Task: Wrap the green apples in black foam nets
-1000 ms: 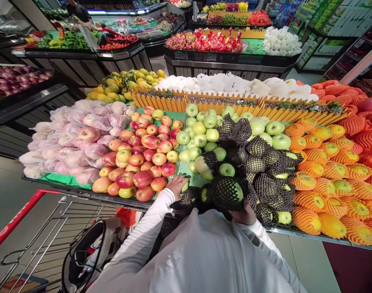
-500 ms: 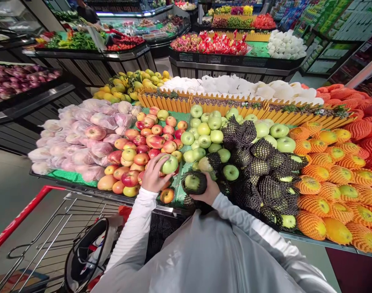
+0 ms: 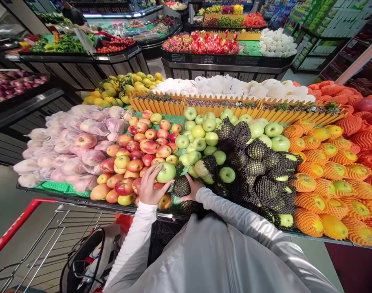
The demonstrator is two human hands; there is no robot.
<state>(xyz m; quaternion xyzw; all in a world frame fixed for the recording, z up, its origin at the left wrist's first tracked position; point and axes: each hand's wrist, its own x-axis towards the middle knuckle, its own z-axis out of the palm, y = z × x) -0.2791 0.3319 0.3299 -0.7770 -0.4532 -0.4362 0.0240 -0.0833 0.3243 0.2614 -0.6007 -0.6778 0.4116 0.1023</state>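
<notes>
My left hand (image 3: 150, 185) grips a bare green apple (image 3: 166, 172), its fingers curved around the left side and the thumb below. Just to the right, my right hand (image 3: 192, 189) is closed on a green apple in a black foam net (image 3: 181, 186), turned so that mostly netting shows. Both hands hover low over the front of the display, close together. Beneath and left of them lie loose red apples (image 3: 135, 165). Bare green apples (image 3: 199, 144) are heaped behind, and netted green apples (image 3: 254, 167) to the right.
Wrapped pale-pink fruit (image 3: 63, 162) fills the display's left side. Orange-netted papayas (image 3: 308, 221) lie at the right. A low yellow picket fence (image 3: 222, 105) runs behind the apples. A shopping cart (image 3: 48, 236) holding a bag (image 3: 91, 252) stands at front left. Another person (image 3: 72, 15) is far back left.
The netted apple has turned in my right hand, so its net now faces up instead of its bare top. My left hand has brought its apple slightly lower. The view has shifted a little.
</notes>
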